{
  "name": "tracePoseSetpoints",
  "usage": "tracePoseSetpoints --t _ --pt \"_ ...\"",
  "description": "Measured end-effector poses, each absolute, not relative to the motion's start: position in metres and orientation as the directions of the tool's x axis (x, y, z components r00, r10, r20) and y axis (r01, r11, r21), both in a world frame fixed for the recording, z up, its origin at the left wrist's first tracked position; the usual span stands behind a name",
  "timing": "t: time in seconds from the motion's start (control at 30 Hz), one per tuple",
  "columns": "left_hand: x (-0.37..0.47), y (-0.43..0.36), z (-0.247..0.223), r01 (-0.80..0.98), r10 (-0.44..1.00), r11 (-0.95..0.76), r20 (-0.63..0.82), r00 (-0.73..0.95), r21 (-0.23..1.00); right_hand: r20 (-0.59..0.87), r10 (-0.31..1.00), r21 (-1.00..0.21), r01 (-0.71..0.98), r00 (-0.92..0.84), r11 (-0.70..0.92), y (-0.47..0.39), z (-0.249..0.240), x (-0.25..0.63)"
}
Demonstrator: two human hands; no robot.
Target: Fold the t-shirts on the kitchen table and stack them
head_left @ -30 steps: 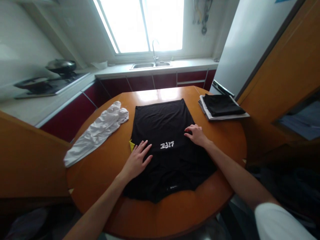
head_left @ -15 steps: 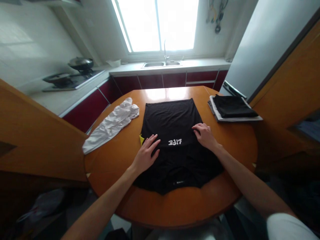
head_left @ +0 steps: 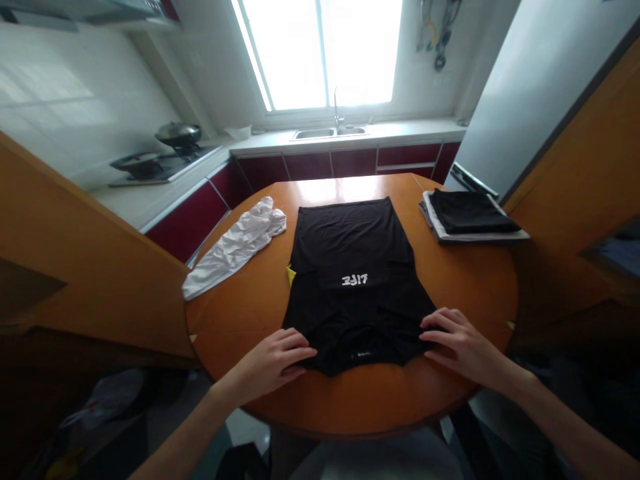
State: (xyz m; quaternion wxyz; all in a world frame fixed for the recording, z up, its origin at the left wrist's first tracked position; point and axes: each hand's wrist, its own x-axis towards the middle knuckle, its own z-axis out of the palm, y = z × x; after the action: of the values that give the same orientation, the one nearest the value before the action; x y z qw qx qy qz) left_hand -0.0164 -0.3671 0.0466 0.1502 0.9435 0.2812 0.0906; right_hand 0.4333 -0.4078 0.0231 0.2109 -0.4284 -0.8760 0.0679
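Note:
A black T-shirt (head_left: 350, 247) lies spread flat, its neckline toward me and white "LIFE" lettering upside down across the middle. My left hand (head_left: 275, 360) rests on the sleeve at the shirt's near left, fingers stretched out close together. At the near right sleeve, the fingertips of my right hand (head_left: 460, 340) touch the cloth edge, with the fingers loosely apart. A small yellow piece (head_left: 291, 275) sticks out from under the shirt's left side.
The shirt lies on a round wooden table (head_left: 350, 407). A crumpled white garment (head_left: 235, 247) is at its left, and a stack of folded clothes (head_left: 470, 213) at its right. Beyond are a sink (head_left: 330, 133), a stove with pans (head_left: 170, 163) and a fridge (head_left: 500, 100).
Both hands have drawn back toward me, from beside the lettering and the shirt's right edge to the two sleeves. The view has shifted slightly, while the shirt stays spread out.

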Motion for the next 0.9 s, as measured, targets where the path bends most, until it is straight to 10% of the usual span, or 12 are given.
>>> tracePoseSetpoints --t 0.3,0.9 --pt "-0.024 -0.383 0.041 0.648 0.646 -0.761 0.107 0.756 0.018 0.401 0.758 -0.089 0.802 -0.514 0.591 -0.421 0.006 0.435" --pt "-0.048 -0.374 0.024 0.461 0.585 -0.803 0.346 0.734 0.379 0.444 0.72 -0.164 0.741 -0.534 0.651 -0.423 0.004 0.453"
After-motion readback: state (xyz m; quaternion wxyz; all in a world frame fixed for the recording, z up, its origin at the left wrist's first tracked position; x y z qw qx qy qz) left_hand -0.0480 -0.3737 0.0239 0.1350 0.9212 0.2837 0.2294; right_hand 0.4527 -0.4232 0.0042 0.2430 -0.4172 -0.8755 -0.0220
